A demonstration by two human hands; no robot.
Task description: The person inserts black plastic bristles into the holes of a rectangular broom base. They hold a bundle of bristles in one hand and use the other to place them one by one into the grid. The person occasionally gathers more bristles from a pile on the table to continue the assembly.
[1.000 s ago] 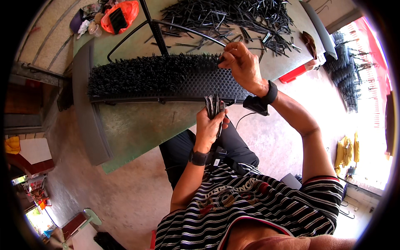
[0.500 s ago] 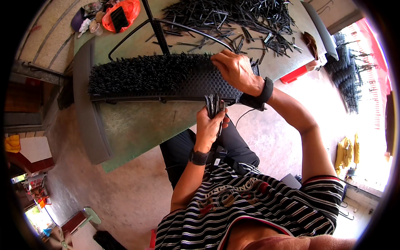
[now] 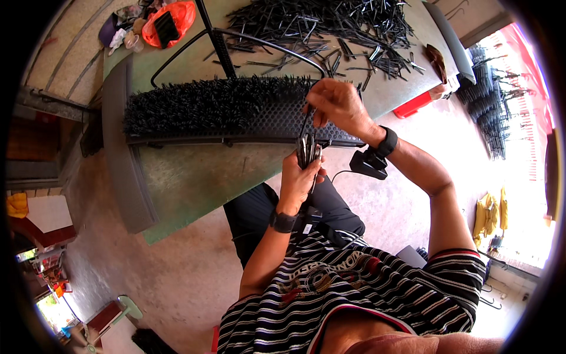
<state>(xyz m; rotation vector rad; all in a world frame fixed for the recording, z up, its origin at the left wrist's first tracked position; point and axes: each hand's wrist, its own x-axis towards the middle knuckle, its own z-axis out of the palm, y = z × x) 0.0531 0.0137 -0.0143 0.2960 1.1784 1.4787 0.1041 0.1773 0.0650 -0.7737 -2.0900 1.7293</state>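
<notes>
A long black perforated panel (image 3: 277, 122) lies across the table in front of me. Dense black bristle-like tufts (image 3: 188, 105) cover its left and far parts, while the holes show bare toward the near right. Below its near edge, my left hand (image 3: 295, 183) is closed around an upright bundle of thin black strips (image 3: 308, 152). My right hand (image 3: 341, 106) hovers over the panel's right end, its fingers pinched on one black strip (image 3: 304, 123) whose lower end meets the top of the bundle.
Loose black strips (image 3: 336, 26) are heaped on the green tabletop (image 3: 183, 183) behind the panel. A black metal frame (image 3: 218, 47) rises behind the panel. An orange plastic bag (image 3: 183, 17) with a dark phone-like slab sits back left. Black bundles (image 3: 489, 106) stand at far right.
My right hand has come away from the panel's bristled surface, back toward me and slightly right, and now pinches a strip at the bundle. My left hand has barely shifted.
</notes>
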